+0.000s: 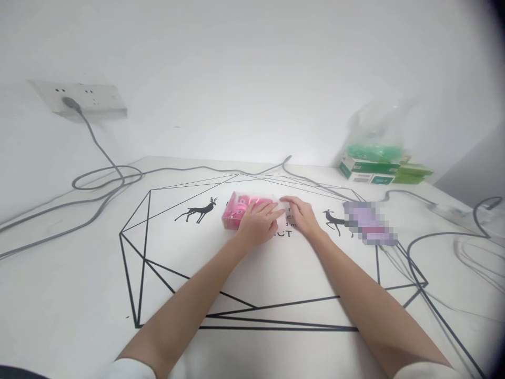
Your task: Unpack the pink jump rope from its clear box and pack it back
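Note:
A clear box with pink contents [232, 211] lies on the white table mat [292, 273] with black lines and deer prints. My left hand [258, 223] rests over the box's right part, its fingers spread across the top and hiding some of it. Just right of the box, my right hand [300, 215] is on its side with the fingers apart and pointing toward the box; nothing shows between them.
Gray cables [118, 179] run along the back and left from a wall socket [87, 98]. Green and white boxes [371, 167] under a plastic bag [374, 131] stand at the back right. A blurred purple item [371, 223] and more cables lie at the right.

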The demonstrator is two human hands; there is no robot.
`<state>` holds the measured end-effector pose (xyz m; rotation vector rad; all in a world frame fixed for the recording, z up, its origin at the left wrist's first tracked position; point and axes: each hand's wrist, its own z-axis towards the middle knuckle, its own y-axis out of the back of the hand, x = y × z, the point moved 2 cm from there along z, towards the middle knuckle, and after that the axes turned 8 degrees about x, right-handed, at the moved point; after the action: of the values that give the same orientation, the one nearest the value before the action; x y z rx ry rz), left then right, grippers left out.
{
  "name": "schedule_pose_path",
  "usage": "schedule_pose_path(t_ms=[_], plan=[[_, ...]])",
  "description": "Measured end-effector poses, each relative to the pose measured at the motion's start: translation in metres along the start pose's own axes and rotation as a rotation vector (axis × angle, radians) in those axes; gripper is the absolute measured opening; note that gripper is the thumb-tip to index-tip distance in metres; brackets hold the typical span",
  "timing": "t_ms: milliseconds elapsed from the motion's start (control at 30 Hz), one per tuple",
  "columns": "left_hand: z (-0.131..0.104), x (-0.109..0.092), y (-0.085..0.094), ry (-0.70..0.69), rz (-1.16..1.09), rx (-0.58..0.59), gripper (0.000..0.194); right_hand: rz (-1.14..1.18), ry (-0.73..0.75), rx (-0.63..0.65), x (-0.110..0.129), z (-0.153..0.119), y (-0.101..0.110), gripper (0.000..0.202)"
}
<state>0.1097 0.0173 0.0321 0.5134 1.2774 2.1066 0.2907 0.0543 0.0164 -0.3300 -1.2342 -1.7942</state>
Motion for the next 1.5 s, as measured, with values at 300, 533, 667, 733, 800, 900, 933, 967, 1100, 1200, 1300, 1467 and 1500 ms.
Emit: schedule_pose_path(t_ms=[300,533,667,733,800,900,933,967,1100,1200,1300,1467,1500], plan=[[0.001,0.002,-0.002,-0.007,-0.011,-0.039,0.02,-0.222,0.079,0.155,-0.003,0.002,-0.011,0.031],[-0.001,0.006,-0.005,-0.034,0.025,-0.097,0.021,-0.423,0.186,0.222,-0.004,-0.001,-0.012,0.036],[-0.002,0.007,-0.005,-0.028,0.062,-0.107,0.02,-0.468,0.244,0.221,0.003,-0.002,-0.009,0.036],[-0.003,0.006,-0.005,-0.016,0.07,-0.12,0.02,-0.441,0.214,0.192,0.004,-0.002,-0.008,0.034],[-0.002,0.004,-0.005,-0.014,0.084,-0.133,0.02,-0.38,0.144,0.144,0.003,-0.001,-0.007,0.033],[-0.002,0.003,-0.006,-0.02,0.119,-0.123,0.021,-0.235,0.027,0.063,0.0,0.0,-0.007,0.032],[-0.002,0.002,-0.007,-0.021,0.13,-0.115,0.021,-0.18,0.003,0.036,-0.001,0.001,-0.006,0.032],[-0.002,0.002,-0.007,-0.021,0.139,-0.107,0.021,-0.124,-0.013,0.01,-0.002,0.001,-0.006,0.032],[-0.002,0.002,-0.007,-0.037,0.155,-0.073,0.021,0.1,-0.064,-0.061,-0.001,0.003,-0.008,0.032],[-0.001,0.002,-0.006,-0.053,0.162,-0.04,0.022,0.262,-0.145,-0.091,0.001,0.003,-0.011,0.034],[0.001,0.003,-0.003,-0.061,0.153,-0.003,0.023,0.403,-0.228,-0.1,0.004,0.004,-0.014,0.039],[0.002,0.007,0.002,-0.079,0.074,0.026,0.024,0.677,-0.272,-0.165,0.014,0.006,-0.019,0.038],[0.002,0.008,0.003,-0.082,0.053,0.028,0.024,0.722,-0.293,-0.185,0.017,0.007,-0.019,0.036]])
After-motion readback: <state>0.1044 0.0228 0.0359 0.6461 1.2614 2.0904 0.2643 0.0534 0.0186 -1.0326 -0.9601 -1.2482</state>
